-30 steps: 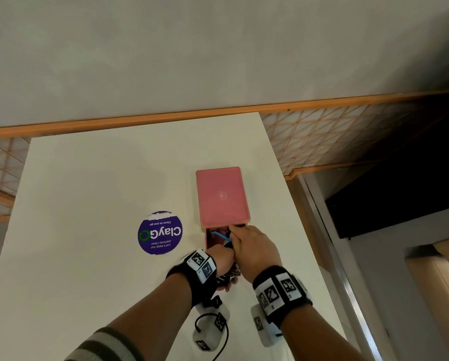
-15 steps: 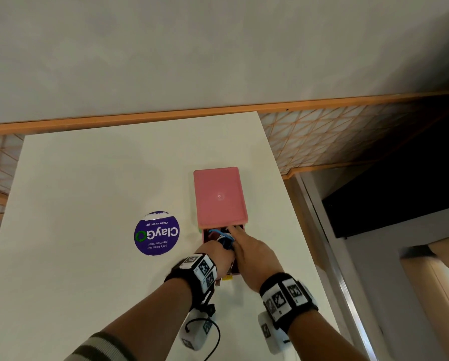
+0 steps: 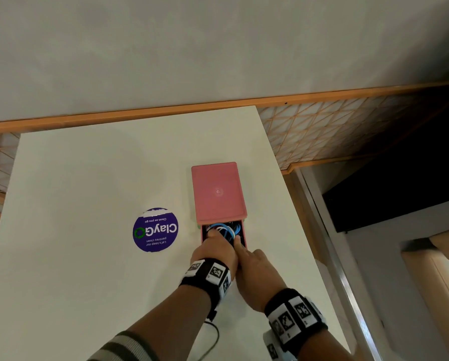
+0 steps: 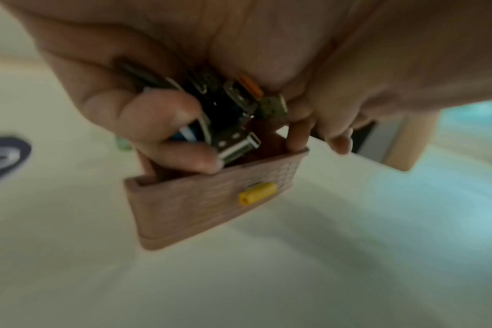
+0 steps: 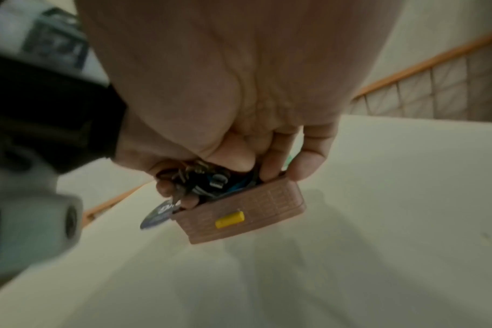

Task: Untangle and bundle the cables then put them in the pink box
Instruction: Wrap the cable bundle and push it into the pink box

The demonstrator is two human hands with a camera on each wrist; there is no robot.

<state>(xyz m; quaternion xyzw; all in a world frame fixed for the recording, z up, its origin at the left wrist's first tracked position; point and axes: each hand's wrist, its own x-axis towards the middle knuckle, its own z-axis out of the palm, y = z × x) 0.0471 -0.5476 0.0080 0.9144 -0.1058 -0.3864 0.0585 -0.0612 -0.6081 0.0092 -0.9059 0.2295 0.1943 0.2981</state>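
Pink box (image 3: 218, 194) near the table's (image 3: 88, 178) right edge, lid slid back, left hand (image 3: 214, 250) grip curled around cables (image 3: 224, 230) inside, right hand (image 3: 254, 272) fingers pressing its near rim, bare table leftward

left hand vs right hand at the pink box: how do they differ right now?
Left hand has its fingers curled round the cable bundle, pushing it into the pink box; right hand holds no cables. Left hand's fingers reach inside the open end; right hand's fingers sit on the box's side wall and rim, seemingly steadying it. Both wear black wristbands with markers and meet at the box's open end.
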